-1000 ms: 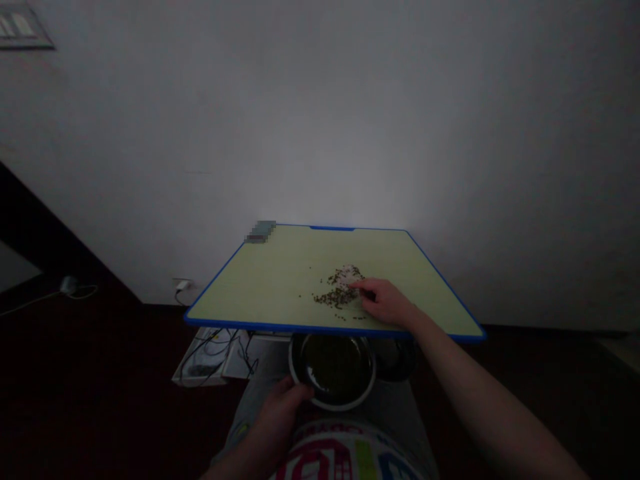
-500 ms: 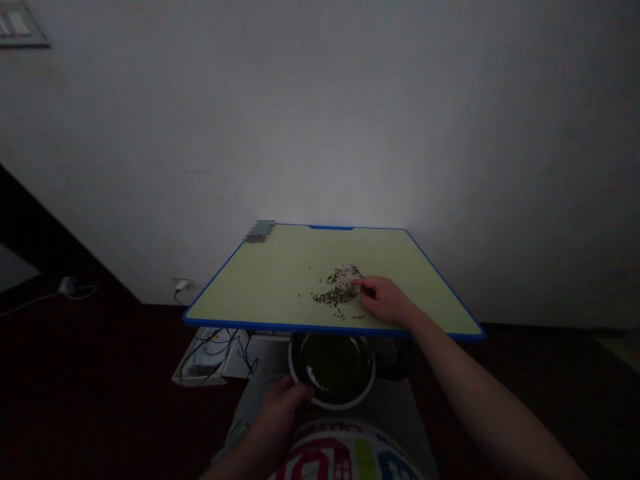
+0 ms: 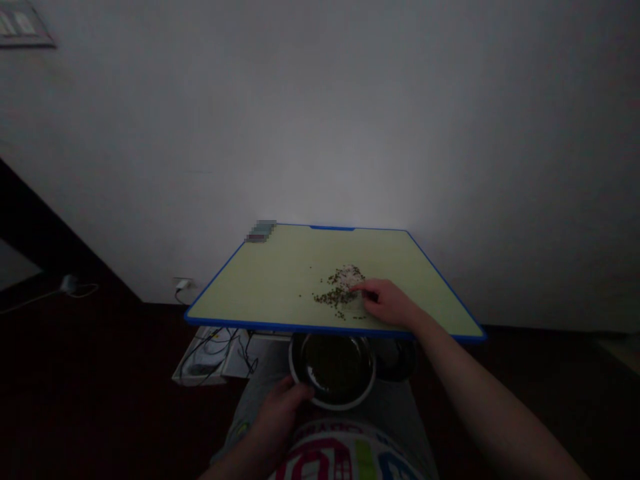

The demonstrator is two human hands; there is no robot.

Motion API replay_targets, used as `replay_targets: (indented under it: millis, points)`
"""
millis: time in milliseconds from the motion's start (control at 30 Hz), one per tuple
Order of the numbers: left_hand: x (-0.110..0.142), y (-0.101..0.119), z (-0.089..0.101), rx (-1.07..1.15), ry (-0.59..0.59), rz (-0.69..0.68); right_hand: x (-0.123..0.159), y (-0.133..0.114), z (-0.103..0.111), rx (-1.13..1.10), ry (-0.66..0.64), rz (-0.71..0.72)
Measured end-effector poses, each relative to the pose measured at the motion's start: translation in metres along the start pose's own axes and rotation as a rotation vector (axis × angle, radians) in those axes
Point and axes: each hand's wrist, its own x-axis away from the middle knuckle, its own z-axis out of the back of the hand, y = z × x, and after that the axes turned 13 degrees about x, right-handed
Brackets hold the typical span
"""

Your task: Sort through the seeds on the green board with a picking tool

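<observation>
Nearest, above a printed shirt (image 3: 325, 460) and grey trousers (image 3: 400, 403), the left hand (image 3: 285, 403) comes up from below and grips the lower left side of a round metal bowl (image 3: 345, 405), thumb over the rim and fingers mostly hidden beneath. The bowl sits at the lap, its far side tucked under the counter's near edge, with something dark inside that is too dim to make out. A second dark bowl (image 3: 395, 362) stands just to its right, partly hidden, and a white box (image 3: 203, 360) with cables lies low on the left. The right forearm reaches in from the lower right across the blue edge of the counter (image 3: 270, 287); the right hand (image 3: 385, 301) is palm down, index finger stretched out to the left, the other fingers curled in. Whether it pinches anything cannot be told. Its fingertip is at the right side of the scattered dark grains (image 3: 330, 297), between them and the pale grains (image 3: 349, 273) just beyond; the bowl is below and nearer. Compared with half a second ago, the fingertip has slid slightly nearer to the person, while the left hand and bowl look unchanged. Beyond the counter rises a grey wall (image 3: 320, 120).
</observation>
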Motion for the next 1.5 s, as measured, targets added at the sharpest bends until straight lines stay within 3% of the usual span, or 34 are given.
replay_targets:
  millis: [1067,1500]
  points:
    - [-0.002,-0.002,0.003,0.029,-0.028,-0.014,0.001,-0.003,-0.002,-0.011,-0.007,0.054]
    - [0.0,-0.001,0.001,0.002,0.012,-0.02,0.004,-0.009,-0.002,-0.018,-0.004,0.05]
